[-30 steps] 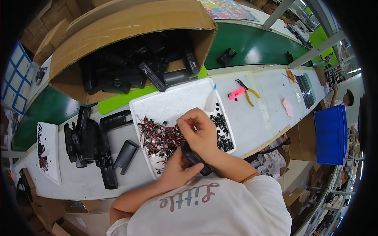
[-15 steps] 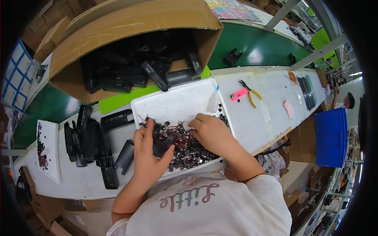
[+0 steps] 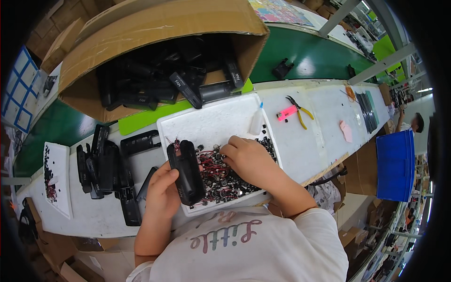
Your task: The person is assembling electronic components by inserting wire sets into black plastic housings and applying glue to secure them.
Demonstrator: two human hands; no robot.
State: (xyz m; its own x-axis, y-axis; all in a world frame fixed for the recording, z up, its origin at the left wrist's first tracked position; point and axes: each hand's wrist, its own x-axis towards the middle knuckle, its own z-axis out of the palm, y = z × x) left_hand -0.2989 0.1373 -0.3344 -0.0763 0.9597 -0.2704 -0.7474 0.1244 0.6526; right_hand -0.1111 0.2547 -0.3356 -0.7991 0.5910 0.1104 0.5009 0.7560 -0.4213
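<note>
One white foam tray (image 3: pixel 211 113) lies below one elongated black plastic housing (image 3: pixel 189 174), round-ended and faintly glossy, held over its left side by the left hand (image 3: pixel 162 192), fingers curled. The right hand (image 3: pixel 249 160), fingertips bunched, is at uncountable red-wired components (image 3: pixel 213 171); its grip cannot be determined.

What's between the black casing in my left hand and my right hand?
In the head view, a heap of red-wired parts lies there, in the white tray.
</note>
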